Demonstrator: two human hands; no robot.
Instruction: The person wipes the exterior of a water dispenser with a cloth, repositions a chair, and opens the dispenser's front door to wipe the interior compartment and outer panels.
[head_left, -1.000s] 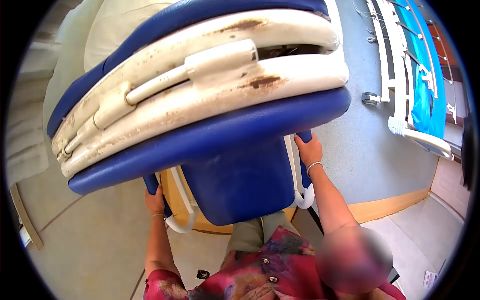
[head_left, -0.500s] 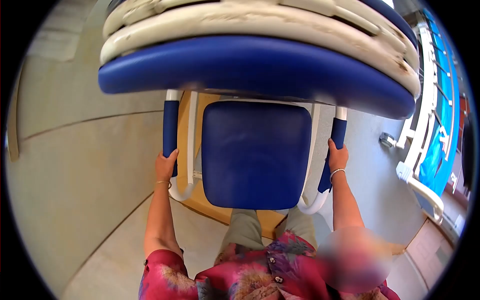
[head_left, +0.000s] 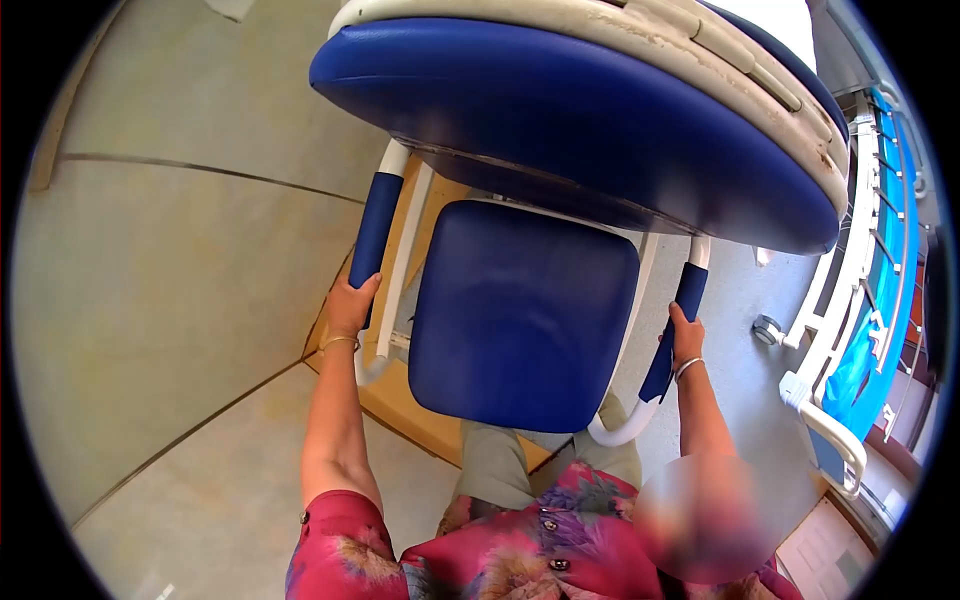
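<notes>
A white-framed chair with a blue padded seat (head_left: 522,315) stands just ahead of my body. My left hand (head_left: 350,305) is wrapped round its left armrest (head_left: 378,230), which has a blue sleeve. On the other side, my right hand (head_left: 684,338) grips the right armrest (head_left: 690,288), also sleeved in blue. Above the seat, a wide blue pad (head_left: 580,110) fills the upper view, with a worn, scuffed white rim (head_left: 740,95) along its far edge.
A wheeled white bed frame (head_left: 845,310) with a bright blue cover (head_left: 885,290) stands at the right, its caster (head_left: 768,330) near the chair. A yellow-brown strip (head_left: 400,405) crosses the floor under the chair. A wooden edge (head_left: 62,105) lies at far left.
The chair and pad have turned in view, and the seat shows fully now. The pale draped cloth at the left has left the view. Both hands have kept hold of the armrests.
</notes>
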